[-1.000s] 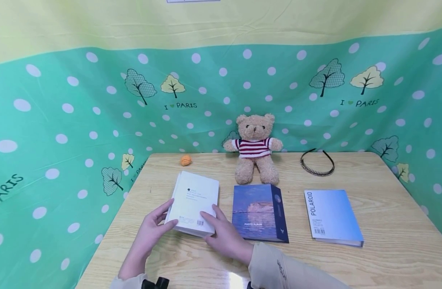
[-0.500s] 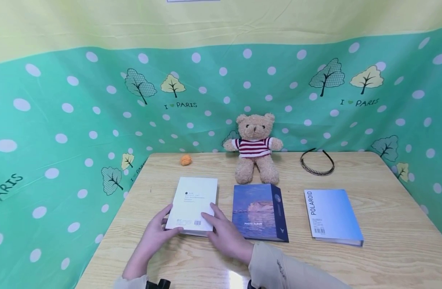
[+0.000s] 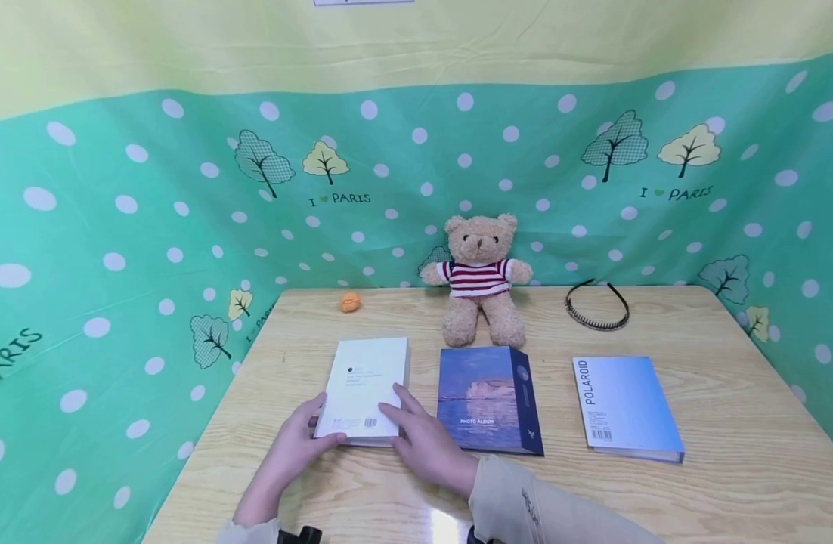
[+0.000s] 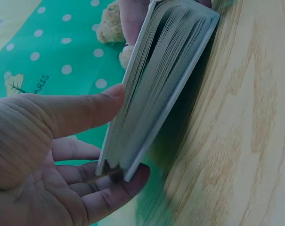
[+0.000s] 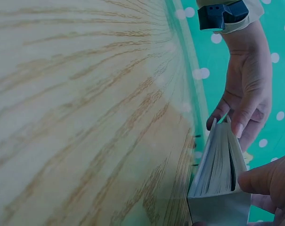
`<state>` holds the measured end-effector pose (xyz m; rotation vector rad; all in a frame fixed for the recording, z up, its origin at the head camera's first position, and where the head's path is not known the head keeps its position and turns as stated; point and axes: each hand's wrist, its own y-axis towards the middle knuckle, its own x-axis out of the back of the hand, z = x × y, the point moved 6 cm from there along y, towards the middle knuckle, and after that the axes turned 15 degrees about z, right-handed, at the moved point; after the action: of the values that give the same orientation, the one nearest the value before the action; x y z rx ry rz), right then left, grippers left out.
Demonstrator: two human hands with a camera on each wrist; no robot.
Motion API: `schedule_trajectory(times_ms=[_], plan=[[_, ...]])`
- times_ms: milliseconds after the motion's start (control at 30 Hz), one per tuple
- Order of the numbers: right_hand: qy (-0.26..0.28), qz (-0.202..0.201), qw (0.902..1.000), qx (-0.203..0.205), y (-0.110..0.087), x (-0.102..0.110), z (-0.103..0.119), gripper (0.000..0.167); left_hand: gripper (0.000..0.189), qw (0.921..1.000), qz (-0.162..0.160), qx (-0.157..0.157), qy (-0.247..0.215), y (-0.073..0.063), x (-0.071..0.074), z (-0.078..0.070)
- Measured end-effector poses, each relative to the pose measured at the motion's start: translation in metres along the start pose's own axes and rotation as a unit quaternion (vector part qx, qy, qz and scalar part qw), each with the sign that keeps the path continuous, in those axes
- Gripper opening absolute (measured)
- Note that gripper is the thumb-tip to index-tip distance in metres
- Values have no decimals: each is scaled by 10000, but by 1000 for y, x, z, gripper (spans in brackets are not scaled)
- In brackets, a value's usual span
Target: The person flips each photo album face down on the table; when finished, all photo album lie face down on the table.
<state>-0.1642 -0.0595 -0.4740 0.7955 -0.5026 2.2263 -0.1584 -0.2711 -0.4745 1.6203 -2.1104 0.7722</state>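
Note:
A thick white photo album (image 3: pixel 366 381), barcode side up, lies between both hands at the left of the table. My left hand (image 3: pixel 295 438) grips its near left corner. In the left wrist view the thumb (image 4: pixel 93 110) presses the upper cover and fingertips (image 4: pixel 137 179) reach under the lower cover. On its right side my right hand (image 3: pixel 426 442) holds the near corner. The right wrist view shows the right thumb (image 5: pixel 260 181) on the cover by the spine (image 5: pixel 220 209); the other right fingers are mostly hidden. The page edges (image 4: pixel 168 61) face the person.
On the wooden table (image 3: pixel 559 499), a dark blue photo album (image 3: pixel 481 397) lies to the right, then a blue-white Polaroid album (image 3: pixel 630 408). A teddy bear (image 3: pixel 481 279), an orange hair clip-like object (image 3: pixel 350 302) and a black headband (image 3: pixel 598 310) are along the back, before a green curtain (image 3: pixel 389 151).
The white photo album has come down and slightly nearer the person, and its tilt has straightened. Both hands keep hold of it; the left hand has shifted slightly right.

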Motion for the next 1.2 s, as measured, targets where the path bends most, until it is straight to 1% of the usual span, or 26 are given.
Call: schedule_trajectory(times_ms=[133, 267, 500, 633, 800, 933, 1067, 1200], plan=[[-129, 55, 9999, 52, 1, -1, -1, 56, 75, 9997, 46, -149, 197, 0, -2, 0], [-223, 121, 9996, 105, 1, -2, 0, 55, 74, 9988, 65, -87, 474, -1, -3, -1], [-354, 159, 9990, 201, -1, -3, 3, 52, 70, 9954, 56, -76, 949, -2, -3, -2], [-470, 203, 9985, 189, -1, -4, 3, 50, 65, 9935, 65, 35, 1138, -2, -3, -1], [-376, 263, 9989, 122, -1, -3, 2, 48, 62, 9925, 98, 72, 1218, -1, -5, 1], [-235, 233, 9994, 136, -1, -1, 3, 44, 61, 9906, 33, 68, 1368, -1, -5, 0], [-41, 86, 9998, 200, -3, 1, 4, 39, 60, 9869, -4, 123, 1611, -4, -5, -6], [175, -96, 9993, 315, -7, 8, 6, 39, 59, 9840, -43, 192, 1773, -7, -6, -14]])
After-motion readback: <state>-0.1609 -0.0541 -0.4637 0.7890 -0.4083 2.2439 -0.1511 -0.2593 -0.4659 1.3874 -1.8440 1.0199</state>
